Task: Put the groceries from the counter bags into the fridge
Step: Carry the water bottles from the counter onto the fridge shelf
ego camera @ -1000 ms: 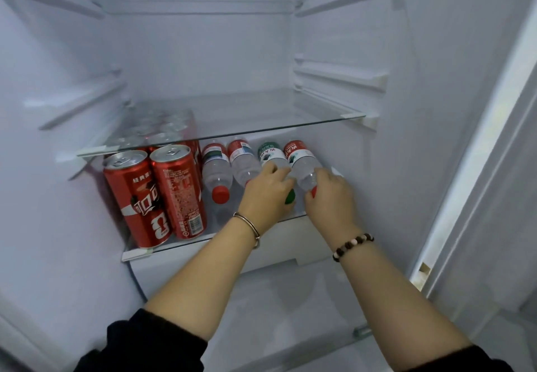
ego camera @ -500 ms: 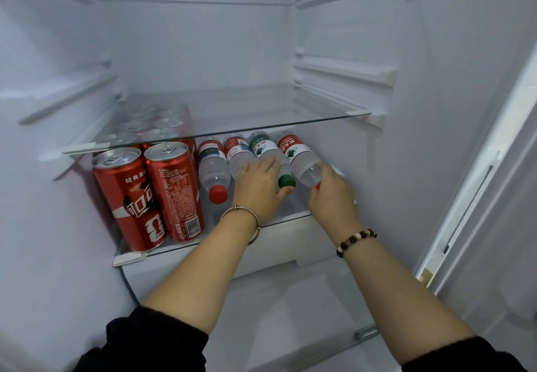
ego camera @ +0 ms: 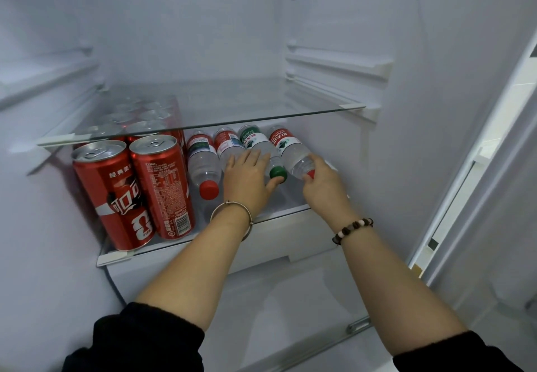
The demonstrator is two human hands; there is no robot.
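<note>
Left hand [ego camera: 247,181]: fingers flat across green-capped clear plastic bottle [ego camera: 253,139]
Right hand [ego camera: 324,188]: fingers gripping rightmost red-capped clear plastic bottle [ego camera: 290,150]

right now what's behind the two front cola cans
More red cans stand in rows behind the front cola cans, tops showing through the glass shelf. Their bodies are mostly covered.

Four clear water bottles [ego camera: 203,162] lie side by side on lower glass shelf [ego camera: 290,213], caps toward me; red cola cans [ego camera: 162,185] upright at left.
</note>
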